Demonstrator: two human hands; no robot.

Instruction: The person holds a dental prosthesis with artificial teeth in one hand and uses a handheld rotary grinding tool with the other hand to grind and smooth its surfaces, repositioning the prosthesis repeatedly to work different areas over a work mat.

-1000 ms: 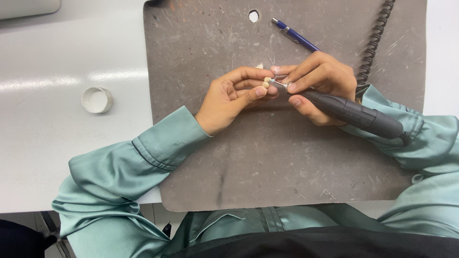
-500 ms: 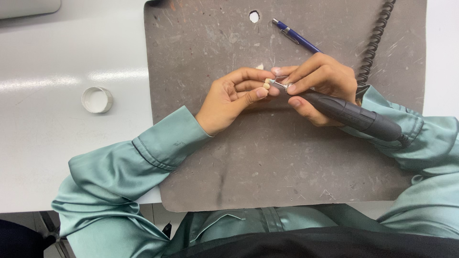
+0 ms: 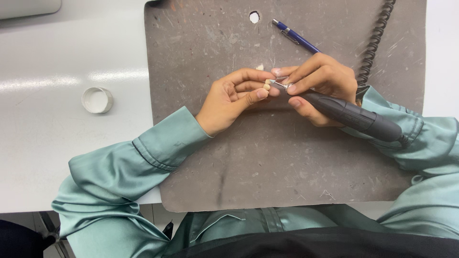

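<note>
In the head view, at the centre of the frame, a small cream tooth-shaped piece (image 3: 267, 86) is pinched between the fingertips of the left hand (image 3: 229, 101), closed on it over a scratched grey mat (image 3: 267, 162). The right hand (image 3: 319, 81) is clamped pen-fashion around a black rotary handpiece (image 3: 356, 117), its tip touching the piece. The piece is judged light, hard, brittle and easily dropped, best gripped by its sides. A blue pen (image 3: 296, 37) lies at upper centre, a coiled cord (image 3: 375, 43) at upper right, a white round cap (image 3: 97, 100) on the table (image 3: 57, 143) at left; no labels can be made out
</note>
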